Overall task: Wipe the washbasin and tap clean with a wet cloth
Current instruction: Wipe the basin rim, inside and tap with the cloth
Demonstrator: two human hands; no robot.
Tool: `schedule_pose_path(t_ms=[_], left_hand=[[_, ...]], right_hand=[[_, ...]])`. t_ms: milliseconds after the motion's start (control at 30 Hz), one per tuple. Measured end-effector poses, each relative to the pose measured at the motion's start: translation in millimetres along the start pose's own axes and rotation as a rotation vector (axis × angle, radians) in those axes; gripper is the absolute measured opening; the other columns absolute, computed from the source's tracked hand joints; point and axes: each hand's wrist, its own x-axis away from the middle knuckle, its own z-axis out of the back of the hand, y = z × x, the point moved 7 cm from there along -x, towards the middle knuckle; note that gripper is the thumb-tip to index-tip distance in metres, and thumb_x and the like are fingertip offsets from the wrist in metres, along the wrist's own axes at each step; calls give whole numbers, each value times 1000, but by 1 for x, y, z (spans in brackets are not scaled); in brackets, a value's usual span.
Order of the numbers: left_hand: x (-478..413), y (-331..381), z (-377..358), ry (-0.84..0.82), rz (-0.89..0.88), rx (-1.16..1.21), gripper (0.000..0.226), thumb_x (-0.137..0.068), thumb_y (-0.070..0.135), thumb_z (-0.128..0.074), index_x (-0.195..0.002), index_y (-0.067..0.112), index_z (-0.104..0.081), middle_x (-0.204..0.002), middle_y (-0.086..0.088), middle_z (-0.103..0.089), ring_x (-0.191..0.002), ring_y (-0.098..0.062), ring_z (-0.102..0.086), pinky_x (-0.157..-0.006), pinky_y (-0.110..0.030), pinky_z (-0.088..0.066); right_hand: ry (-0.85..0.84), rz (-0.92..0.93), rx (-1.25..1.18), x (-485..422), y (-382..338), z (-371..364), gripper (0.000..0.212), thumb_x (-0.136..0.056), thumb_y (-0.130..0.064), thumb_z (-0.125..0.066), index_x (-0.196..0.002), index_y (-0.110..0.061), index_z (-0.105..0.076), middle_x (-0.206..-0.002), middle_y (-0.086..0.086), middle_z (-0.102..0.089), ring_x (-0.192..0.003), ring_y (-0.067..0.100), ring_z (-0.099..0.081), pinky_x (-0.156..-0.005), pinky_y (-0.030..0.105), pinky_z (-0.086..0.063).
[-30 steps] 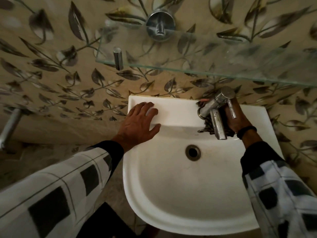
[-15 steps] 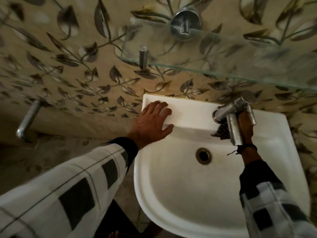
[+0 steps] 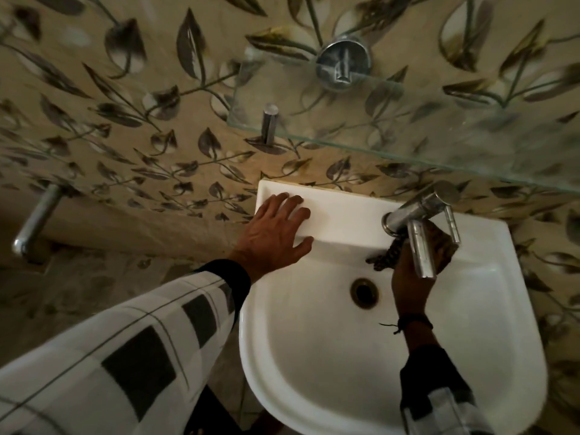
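Right hand (image 3: 411, 274) is gripping dark cloth (image 3: 387, 255) beneath tap (image 3: 419, 227); left hand (image 3: 276, 233) is lying open, flat on washbasin (image 3: 314, 356) ledge, left of tap.

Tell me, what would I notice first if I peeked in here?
The big white washbasin at the lower right. The left hand lies flat on its back ledge, while the right hand presses a dark cloth under the shiny tap. Leaf-patterned tiles cover the wall behind.

Dark cloth (image 3: 387, 254) (bunched) beneath chrome tap (image 3: 419, 221), white washbasin (image 3: 345, 356).
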Motion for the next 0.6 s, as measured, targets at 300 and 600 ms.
schedule_pose_path(t_ms=[300, 600], left_hand=[[0, 1, 0, -6, 0, -13, 49, -87, 49, -60, -123, 17, -59, -143, -11, -52, -136, -35, -42, -115, -47, -32], [-1, -1, 0, -38, 19, 19, 50, -87, 51, -58, -124, 17, -58, -144, -9, -51, -139, -34, -39, -116, -48, -32]], right_hand=[[-3, -87, 104, 22, 0, -1, 44, -90, -23, -69, -132, -10, -62, -138, 9, -58, -128, 16, -52, -108, 30, -44], [-156, 611, 445, 32, -32, -15, 39, -93, -7, -65, -132, -8, -61, -139, 5, -58, -138, 20, -44, -109, 43, -43]])
